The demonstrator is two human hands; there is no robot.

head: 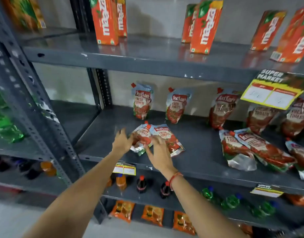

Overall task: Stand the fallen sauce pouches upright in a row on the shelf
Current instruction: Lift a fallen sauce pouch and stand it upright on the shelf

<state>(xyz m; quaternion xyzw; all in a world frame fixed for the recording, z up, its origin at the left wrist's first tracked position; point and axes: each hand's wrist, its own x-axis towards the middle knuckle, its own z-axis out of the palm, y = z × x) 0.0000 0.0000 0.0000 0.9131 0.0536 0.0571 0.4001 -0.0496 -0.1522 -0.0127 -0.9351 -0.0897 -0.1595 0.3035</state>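
Two red tomato sauce pouches lie flat and overlapping on the grey middle shelf [103, 134]: the left fallen pouch [141, 134] and the right fallen pouch [166, 136]. My left hand [122, 141] is spread at the left pouch's edge, fingers apart. My right hand [159, 152] rests open over the lower ends of both pouches. Several pouches stand upright along the back, among them one [142, 102] and another [177, 107]. More fallen pouches [250, 148] lie at the right.
Orange juice cartons [105, 21] stand on the shelf above. A yellow price tag [271, 93] hangs from that shelf's edge at the right. Small drink bottles [141, 184] and green bottles [231, 201] fill the shelf below. A grey slotted upright [50, 127] stands at the left.
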